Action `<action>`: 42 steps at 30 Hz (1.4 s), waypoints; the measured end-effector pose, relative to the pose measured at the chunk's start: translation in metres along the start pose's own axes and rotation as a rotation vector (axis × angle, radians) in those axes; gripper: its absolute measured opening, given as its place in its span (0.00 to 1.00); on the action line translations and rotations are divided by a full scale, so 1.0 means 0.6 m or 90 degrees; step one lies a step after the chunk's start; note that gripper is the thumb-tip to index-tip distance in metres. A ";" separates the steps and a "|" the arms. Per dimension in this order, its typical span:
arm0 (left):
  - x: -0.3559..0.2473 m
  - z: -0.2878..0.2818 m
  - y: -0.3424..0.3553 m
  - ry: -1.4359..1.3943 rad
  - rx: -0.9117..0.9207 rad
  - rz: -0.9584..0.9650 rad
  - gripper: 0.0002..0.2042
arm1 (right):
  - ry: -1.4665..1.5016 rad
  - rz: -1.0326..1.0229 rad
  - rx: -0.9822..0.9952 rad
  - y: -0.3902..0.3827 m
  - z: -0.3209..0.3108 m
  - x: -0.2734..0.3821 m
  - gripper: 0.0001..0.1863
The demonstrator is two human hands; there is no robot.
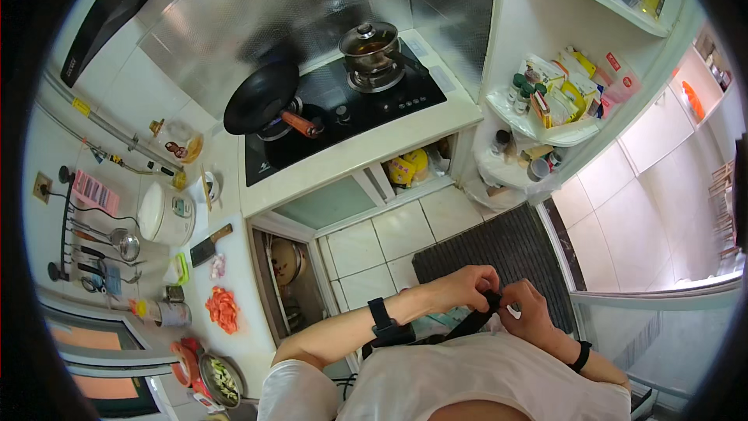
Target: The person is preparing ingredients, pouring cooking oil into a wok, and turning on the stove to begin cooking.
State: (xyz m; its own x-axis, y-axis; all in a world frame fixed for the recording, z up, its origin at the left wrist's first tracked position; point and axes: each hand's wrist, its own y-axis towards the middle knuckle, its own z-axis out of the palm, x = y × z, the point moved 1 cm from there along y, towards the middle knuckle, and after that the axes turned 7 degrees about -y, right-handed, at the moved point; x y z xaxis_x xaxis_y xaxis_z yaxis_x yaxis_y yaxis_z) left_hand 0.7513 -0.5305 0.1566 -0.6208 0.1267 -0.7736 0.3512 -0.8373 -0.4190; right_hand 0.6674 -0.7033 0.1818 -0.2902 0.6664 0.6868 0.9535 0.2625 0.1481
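In front of my chest, my left hand (pixel 470 288) pinches a black strap (pixel 472 321) that runs down to the left across my white shirt. My right hand (pixel 529 312) is close beside it, thumb and fingers closed on the strap's upper end. The fingertips cover the piece between the two hands, so its exact shape is hidden. A black band with a dark block (pixel 387 323) sits on my left wrist, and a thin black band (pixel 580 355) circles the right one.
A wok (pixel 265 97) and a lidded pot (pixel 368 45) stand on the black gas hob (pixel 343 113). Along the left counter (pixel 253 296) lie a cleaver (pixel 209 245), chopped red pieces (pixel 223 309) and a pan of cut vegetables (pixel 221 380). A dark mat (pixel 491 245) covers part of the floor.
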 end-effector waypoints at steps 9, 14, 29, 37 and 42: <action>0.016 -0.007 0.018 0.001 -0.021 0.078 0.19 | 0.000 -0.030 -0.041 0.018 0.006 -0.001 0.16; -0.003 -0.017 0.003 -0.187 0.045 0.032 0.20 | 0.025 0.071 -0.027 0.013 -0.006 0.002 0.19; 0.004 -0.017 0.009 -0.156 0.008 -0.077 0.19 | 0.029 0.044 -0.027 -0.011 0.014 -0.018 0.20; -0.006 -0.011 0.009 -0.069 0.007 -0.128 0.22 | -0.033 0.112 0.032 0.001 0.010 -0.008 0.23; -0.013 -0.004 0.011 -0.047 0.016 -0.151 0.21 | -0.152 0.064 0.087 0.010 -0.006 0.004 0.26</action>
State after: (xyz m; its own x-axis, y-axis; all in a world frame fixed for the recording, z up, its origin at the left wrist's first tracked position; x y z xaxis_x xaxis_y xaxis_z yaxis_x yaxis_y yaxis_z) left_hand 0.7603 -0.5359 0.1589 -0.7337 0.2822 -0.6181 0.1735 -0.8017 -0.5720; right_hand 0.6726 -0.7026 0.1870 -0.2209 0.8348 0.5043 0.9633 0.2676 -0.0210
